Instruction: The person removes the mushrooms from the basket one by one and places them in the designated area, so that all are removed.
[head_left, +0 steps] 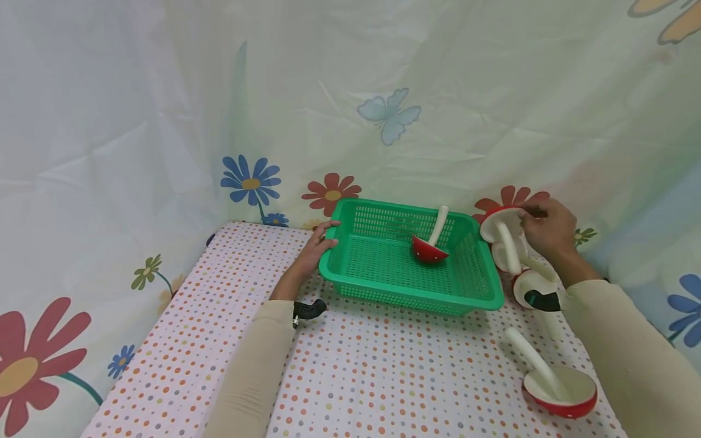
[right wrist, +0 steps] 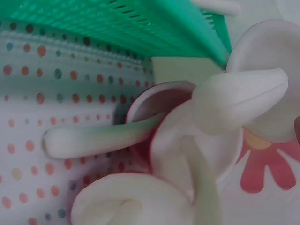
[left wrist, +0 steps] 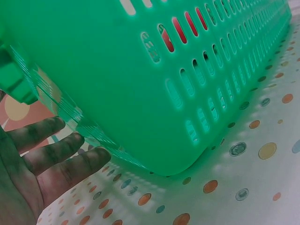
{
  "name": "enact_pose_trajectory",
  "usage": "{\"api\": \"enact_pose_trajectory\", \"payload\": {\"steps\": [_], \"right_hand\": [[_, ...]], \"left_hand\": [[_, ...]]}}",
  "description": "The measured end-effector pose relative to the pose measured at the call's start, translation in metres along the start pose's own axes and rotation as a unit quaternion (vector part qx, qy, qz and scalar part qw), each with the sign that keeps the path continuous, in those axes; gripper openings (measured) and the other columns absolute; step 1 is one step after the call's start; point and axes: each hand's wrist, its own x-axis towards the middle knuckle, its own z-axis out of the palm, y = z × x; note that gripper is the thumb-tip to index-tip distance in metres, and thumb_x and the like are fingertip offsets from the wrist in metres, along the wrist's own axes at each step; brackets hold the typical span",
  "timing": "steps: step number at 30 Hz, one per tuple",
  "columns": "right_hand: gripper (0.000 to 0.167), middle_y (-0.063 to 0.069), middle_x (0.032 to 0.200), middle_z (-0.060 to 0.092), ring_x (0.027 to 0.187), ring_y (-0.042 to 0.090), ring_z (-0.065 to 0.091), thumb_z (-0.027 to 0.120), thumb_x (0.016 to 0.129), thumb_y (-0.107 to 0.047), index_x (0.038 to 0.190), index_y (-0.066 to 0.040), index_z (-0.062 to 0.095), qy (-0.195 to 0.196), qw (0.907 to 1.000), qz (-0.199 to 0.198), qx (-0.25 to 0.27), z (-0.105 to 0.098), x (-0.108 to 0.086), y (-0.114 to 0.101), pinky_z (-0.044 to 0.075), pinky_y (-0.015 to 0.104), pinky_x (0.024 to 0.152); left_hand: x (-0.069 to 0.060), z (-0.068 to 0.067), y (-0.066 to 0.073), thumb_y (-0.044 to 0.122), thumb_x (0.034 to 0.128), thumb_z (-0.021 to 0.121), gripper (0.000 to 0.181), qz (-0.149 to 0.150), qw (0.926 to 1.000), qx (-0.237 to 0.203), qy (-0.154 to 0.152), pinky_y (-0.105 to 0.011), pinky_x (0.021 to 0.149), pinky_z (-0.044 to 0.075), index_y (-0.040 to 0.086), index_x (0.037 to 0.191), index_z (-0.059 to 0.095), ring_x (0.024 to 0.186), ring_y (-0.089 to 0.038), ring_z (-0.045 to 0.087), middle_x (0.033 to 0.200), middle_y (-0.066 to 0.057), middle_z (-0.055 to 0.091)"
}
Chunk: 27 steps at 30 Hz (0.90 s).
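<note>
A green plastic basket [head_left: 383,291] stands on the table, with a red ladle [head_left: 429,249] inside, its white handle leaning on the far wall. At the basket's left end my left hand [head_left: 313,249] touches the rim; in the left wrist view its fingers [left wrist: 70,161] lie fairly straight beside the wall. Beyond the right end my right hand [head_left: 550,228] pinches the bowl edge of another ladle [head_left: 501,224], red outside and white inside, its handle hanging down. In the right wrist view this held ladle [right wrist: 269,51] is raised above several others, and the hand is mostly out of frame.
Several ladles [head_left: 531,287] lie clustered beside the basket's right end, partly hidden by my right arm. Another ladle [head_left: 566,392] lies nearer on the right. A dotted cloth [head_left: 372,371] covers the table. A flower-printed curtain [head_left: 306,91] hangs close behind the basket.
</note>
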Motion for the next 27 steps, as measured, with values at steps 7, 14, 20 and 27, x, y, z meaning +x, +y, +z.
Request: {"api": "enact_pose_trajectory", "payload": {"steps": [7,14,20,27], "right_hand": [[0.033,0.026,0.109,0.058,0.1,0.04,0.055,0.052,0.1,-0.018,0.114,0.01,0.065,0.015,0.9997,0.017,0.003,0.005,-0.009,0.014,0.041,0.054,0.084],[0.03,0.028,0.107,0.058,0.099,0.043,0.054,0.051,0.098,-0.013,0.109,0.012,0.063,0.011,0.9994,0.033,0.0,0.006,-0.016,0.02,0.041,0.061,0.085],[0.03,0.031,0.114,0.057,0.106,0.048,0.053,0.049,0.099,-0.012,0.115,0.011,0.058,-0.025,0.9983,0.052,-0.013,0.009,-0.022,0.029,0.043,0.059,0.082],[0.03,0.033,0.116,0.056,0.101,0.047,0.054,0.047,0.098,-0.009,0.119,0.011,0.052,-0.053,0.9933,0.099,-0.026,0.016,-0.033,0.042,0.044,0.034,0.06]], "left_hand": [[0.0,0.001,0.001,0.02,0.1046,0.041,0.047,0.003,0.9999,-0.011,-0.006,-0.031,0.085,0.048,0.021,0.151,0.031,0.122,-0.043,0.051,0.148,-0.021,0.036],[-0.001,0.0,0.002,0.019,0.1044,0.041,0.049,0.006,0.9999,-0.015,-0.004,-0.03,0.085,0.048,0.018,0.152,0.029,0.12,-0.041,0.051,0.148,-0.023,0.035],[-0.002,0.001,0.003,0.021,0.1036,0.042,0.047,-0.001,1.0,-0.008,0.003,-0.031,0.085,0.049,0.022,0.15,0.032,0.115,-0.032,0.053,0.146,-0.019,0.038],[-0.002,0.001,0.001,0.021,0.1039,0.041,0.047,0.002,1.0,-0.008,0.0,-0.031,0.085,0.049,0.022,0.15,0.031,0.117,-0.035,0.053,0.147,-0.02,0.037]]}}
